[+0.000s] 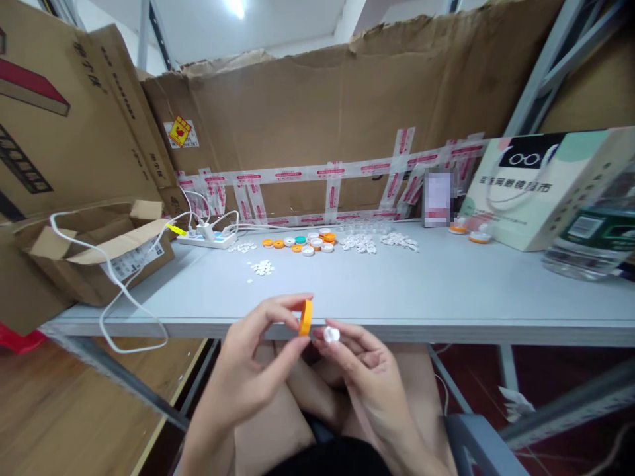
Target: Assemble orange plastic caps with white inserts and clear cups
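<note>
Between the thumb and fingers of my left hand (pixel 253 357) is an orange round cap (pixel 306 317), held on edge in front of the table. My right hand (pixel 367 367) pinches a small white plastic piece (pixel 331 334) just to the right of the cap, with a narrow gap between them. Farther back on the table lies a group of round caps in orange, white and green (pixel 300 240). Small white discs (pixel 262 268) lie in a loose pile left of centre, and piles of white pieces (pixel 358 243) spread right of the caps.
The grey table (pixel 397 291) has its front edge just beyond my hands. A power strip (pixel 206 237) with white cables and an opened cardboard box (pixel 109 251) stand at the left. To the right are a phone (pixel 437 198), a paper bag (pixel 526 192) and a large bottle (pixel 590 231).
</note>
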A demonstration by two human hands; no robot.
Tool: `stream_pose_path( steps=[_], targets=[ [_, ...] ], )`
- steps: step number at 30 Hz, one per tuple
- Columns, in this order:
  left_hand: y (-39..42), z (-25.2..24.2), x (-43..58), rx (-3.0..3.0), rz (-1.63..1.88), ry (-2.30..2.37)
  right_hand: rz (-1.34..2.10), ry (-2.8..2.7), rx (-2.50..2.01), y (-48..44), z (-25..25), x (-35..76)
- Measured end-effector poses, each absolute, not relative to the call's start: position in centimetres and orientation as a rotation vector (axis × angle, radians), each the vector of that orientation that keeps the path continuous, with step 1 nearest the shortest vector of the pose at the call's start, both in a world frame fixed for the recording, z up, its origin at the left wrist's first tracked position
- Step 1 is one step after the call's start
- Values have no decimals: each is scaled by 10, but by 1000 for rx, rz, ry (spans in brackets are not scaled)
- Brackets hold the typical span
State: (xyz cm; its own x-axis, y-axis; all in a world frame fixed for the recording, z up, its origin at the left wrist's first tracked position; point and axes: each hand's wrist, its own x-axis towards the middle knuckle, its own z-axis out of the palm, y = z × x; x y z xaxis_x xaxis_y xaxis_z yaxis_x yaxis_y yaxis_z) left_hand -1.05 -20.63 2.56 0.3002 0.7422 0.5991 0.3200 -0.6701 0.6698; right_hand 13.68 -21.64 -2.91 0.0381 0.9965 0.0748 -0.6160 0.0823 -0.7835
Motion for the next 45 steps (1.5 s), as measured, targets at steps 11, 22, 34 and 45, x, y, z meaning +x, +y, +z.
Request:
stream_pose_path(
  steps=[11, 22, 34, 45],
  targets=[
    [-223, 12, -5, 2429, 1257, 1053, 1553, -714, -614, -229, -36, 134],
    [-206, 1, 4, 2360, 1196, 1020, 1648, -660, -635, -220, -30, 146],
    [-192, -5, 6, 2432, 1200, 990, 1688, -734, -714, -200, -25, 159],
    [-161, -7, 12, 2464, 1361, 1010, 1710, -1047, -967, -146, 1, 175]
  ],
)
